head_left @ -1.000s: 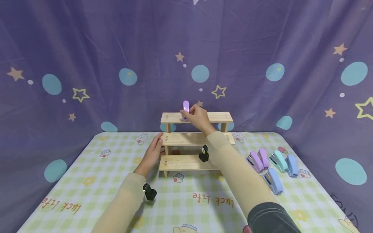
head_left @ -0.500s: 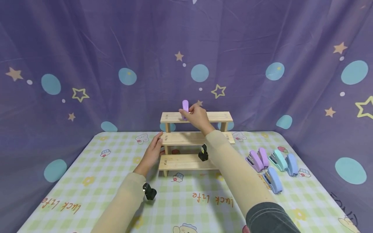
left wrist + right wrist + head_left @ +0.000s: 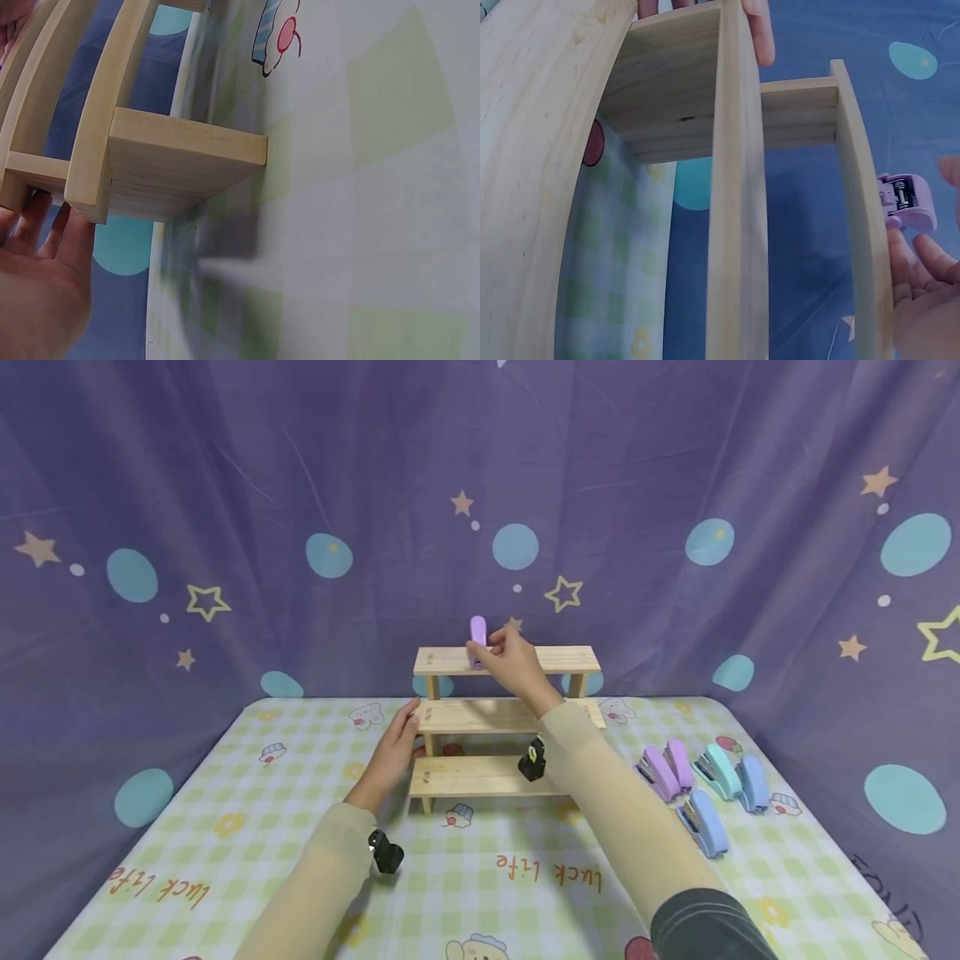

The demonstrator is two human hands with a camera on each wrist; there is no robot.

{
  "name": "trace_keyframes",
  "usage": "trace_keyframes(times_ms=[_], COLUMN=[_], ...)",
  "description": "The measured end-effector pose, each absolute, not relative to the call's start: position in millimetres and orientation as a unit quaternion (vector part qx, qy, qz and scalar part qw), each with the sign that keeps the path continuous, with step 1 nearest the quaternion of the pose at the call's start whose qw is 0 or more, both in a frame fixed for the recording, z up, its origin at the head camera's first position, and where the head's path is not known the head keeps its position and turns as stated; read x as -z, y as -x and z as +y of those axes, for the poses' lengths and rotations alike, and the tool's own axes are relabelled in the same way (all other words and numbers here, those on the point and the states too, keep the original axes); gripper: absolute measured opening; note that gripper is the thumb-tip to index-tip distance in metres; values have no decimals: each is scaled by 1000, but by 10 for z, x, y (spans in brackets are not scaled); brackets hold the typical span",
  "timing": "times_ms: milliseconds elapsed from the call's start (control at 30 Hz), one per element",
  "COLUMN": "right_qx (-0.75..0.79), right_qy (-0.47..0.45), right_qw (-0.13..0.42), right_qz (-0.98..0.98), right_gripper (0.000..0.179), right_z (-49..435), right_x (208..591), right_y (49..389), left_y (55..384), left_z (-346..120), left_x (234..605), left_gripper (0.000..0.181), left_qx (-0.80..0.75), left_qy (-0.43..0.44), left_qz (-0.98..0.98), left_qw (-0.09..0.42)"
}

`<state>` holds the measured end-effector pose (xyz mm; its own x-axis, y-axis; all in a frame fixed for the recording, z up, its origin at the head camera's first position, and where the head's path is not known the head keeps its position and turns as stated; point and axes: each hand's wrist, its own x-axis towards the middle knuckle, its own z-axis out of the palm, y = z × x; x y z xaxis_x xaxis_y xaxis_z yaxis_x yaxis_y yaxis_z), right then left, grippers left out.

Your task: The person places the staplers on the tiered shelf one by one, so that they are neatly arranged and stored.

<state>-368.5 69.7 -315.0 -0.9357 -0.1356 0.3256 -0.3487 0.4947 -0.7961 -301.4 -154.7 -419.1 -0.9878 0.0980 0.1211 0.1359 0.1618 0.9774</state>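
Lilac plastic stapler (image 3: 477, 634) stands upright on the top tier of the three-tier shelf (image 3: 558, 661), right hand (image 3: 512, 660) pinching it. Left hand (image 3: 393, 752), fingers straight, touches the shelf's 9 o'clock end. Five staplers (image 3: 701, 783) lie at 3 o'clock: two lilac, two blue, one teal.

You have six staplers in view: one pink stapler (image 3: 477, 635) standing on the top tier, and five lying on the counter (image 3: 225, 793) to your right, two purple (image 3: 664, 768), one teal (image 3: 716, 774) and two blue (image 3: 708, 823), as far as the small view lets you count. There is one wooden shelf (image 3: 480, 775), with three tiers.
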Motion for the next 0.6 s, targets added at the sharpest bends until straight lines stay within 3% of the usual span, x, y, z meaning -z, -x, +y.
trace_keyframes(times_ms=[400, 600], right_qx=[-457, -441], right_qy=[-162, -172], right_qw=[89, 86], right_qz=[-870, -877], right_gripper=[57, 52], right_z=[898, 1070], right_x=[3116, 3115], right_y=[3594, 3455], left_y=[2940, 3018], left_z=[-1546, -1573], left_x=[4069, 4204], left_gripper=[50, 50], left_qx=[646, 640], left_qy=[71, 86], left_qz=[-760, -763], left_qw=[-10, 11])
